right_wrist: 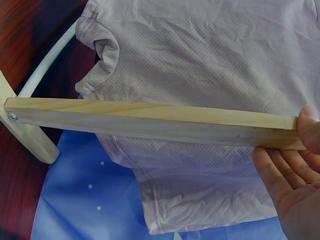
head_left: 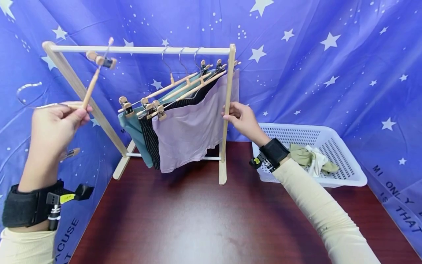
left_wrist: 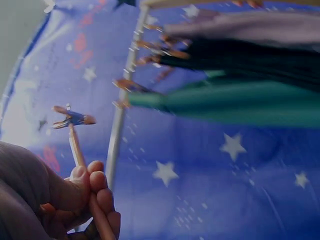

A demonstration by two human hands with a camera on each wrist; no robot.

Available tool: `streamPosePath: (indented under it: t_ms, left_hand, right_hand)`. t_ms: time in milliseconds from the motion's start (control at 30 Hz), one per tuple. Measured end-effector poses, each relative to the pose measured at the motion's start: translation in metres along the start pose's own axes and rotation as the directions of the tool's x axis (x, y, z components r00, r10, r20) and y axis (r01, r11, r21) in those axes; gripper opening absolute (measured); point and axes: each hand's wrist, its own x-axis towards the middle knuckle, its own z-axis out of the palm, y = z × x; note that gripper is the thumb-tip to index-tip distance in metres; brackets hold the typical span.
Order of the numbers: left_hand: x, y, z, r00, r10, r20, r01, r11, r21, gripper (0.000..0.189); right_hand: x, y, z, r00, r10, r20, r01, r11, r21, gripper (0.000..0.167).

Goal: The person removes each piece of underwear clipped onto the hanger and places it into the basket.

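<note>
Left grip [head_left: 59, 124] pinching its wooden bar between thumb and curled fingers, a person holds a hanger [head_left: 92, 88] in the air beside a wooden rack [head_left: 70, 75]. One clip [head_left: 107, 63] sits at the bar's far end, up and to the right of the left grip; a second clip [head_left: 73, 152] shows below, just beside the wrist. The hook [head_left: 29, 85] curves out to the left of the same grip. From the left wrist, the upper clip appears apart from the rack's white rail [head_left: 138, 50].

Right grip [head_left: 242, 119] pinches the rack's right post [head_left: 229, 84], thumb on one side, fingers on the other. Between the two grips, three more hangers [head_left: 188, 86] hang by their hooks from the rail. Clipped to them are a teal garment [head_left: 135, 135], a dark striped garment [head_left: 150, 143] and, frontmost, a lilac garment [head_left: 192, 132] that passes behind the post; whether the right fingers touch it cannot be told.

Below and to the right of the right grip, a white basket [head_left: 290, 132] holds olive cloth [head_left: 298, 156] and white cloth [head_left: 317, 161]. Rack and basket stand on a dark red tabletop [head_left: 197, 212], a starry blue curtain [head_left: 296, 66] behind both grips.
</note>
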Motion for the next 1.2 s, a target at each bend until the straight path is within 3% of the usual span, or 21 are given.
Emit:
streamPosePath:
  t_ms: [133, 333, 533, 633, 900, 1200]
  left_hand:
    - [-0.004, -0.013, -0.002, 0.996, -0.041, 0.075, 0.028, 0.986, 0.166, 0.014]
    - [-0.001, -0.013, 0.001, 0.987, -0.075, 0.145, 0.022, 0.941, 0.339, 0.039]
    - [0.016, -0.008, 0.005, 0.986, -0.047, 0.162, -0.036, 0.879, 0.475, 0.037]
    - [0.026, -0.004, 0.007, 0.987, -0.042, 0.155, -0.044, 0.860, 0.508, 0.035]
    - [0.056, 0.013, 0.005, 0.990, -0.078, 0.115, 0.008, 0.859, 0.511, 0.038]
    - [0.088, 0.028, -0.001, 0.985, -0.131, 0.114, 0.039, 0.806, 0.591, 0.044]
  right_hand:
    - [-0.002, 0.001, 0.001, 1.000, -0.010, -0.005, 0.010, 1.000, -0.013, 0.026]
    - [-0.002, 0.000, 0.001, 1.000, -0.020, -0.008, 0.020, 0.999, -0.031, 0.023]
    - [-0.002, 0.002, 0.001, 1.000, -0.019, -0.018, 0.019, 0.999, -0.037, 0.024]
    - [-0.001, 0.000, 0.001, 1.000, -0.007, -0.023, 0.006, 0.999, -0.050, 0.025]
    - [0.000, 0.000, 0.003, 1.000, -0.002, -0.021, 0.001, 0.999, -0.051, 0.027]
    - [-0.001, -0.001, 0.002, 1.000, -0.013, -0.019, 0.013, 1.000, -0.026, 0.024]
